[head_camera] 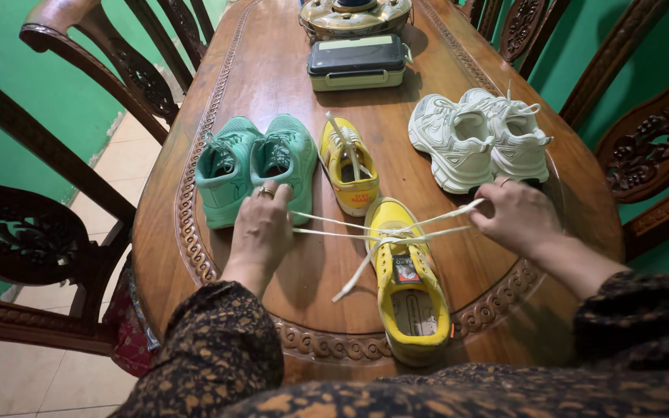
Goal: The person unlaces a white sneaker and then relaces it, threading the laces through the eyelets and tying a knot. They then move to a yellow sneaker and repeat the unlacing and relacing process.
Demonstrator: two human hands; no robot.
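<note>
A view from above looks down on a person's two hands at a polished oval wooden table with a carved rope-pattern rim (195,255). Dark carved wooden chairs (48,232) stand along the far left, against a green wall.

Just beyond the left hand sits a pair of mint-green mesh running shoes (253,164), side by side, toes pointing away. The left hand (263,224), wearing a ring, has its fingers curled shut and pinches the ends of two pale cream flat shoelaces (334,226), pulled taut toward the left; its fingertips lie right against the heel of the nearer green shoe.

Between the two hands lies the bright yellow lace-up sneaker (406,279) being laced, toe away from the person, heel close to the table's near rim. The laces cross over its upper eyelets, and one loose strand trails down to the left of it (ending on bare wood). Its matching yellow sneaker (348,166) rests just beyond, between the green pair and the white pair.

The right hand (516,217) is closed as well, gripping the other lace ends and drawing them out to the right. Just past its knuckles stands a pair of chunky white trainers (478,139).

Farther off, well away from both hands, sit a dark-lidded rectangular box with a pale green base (358,63) and a round brass-coloured dish (354,15).
</note>
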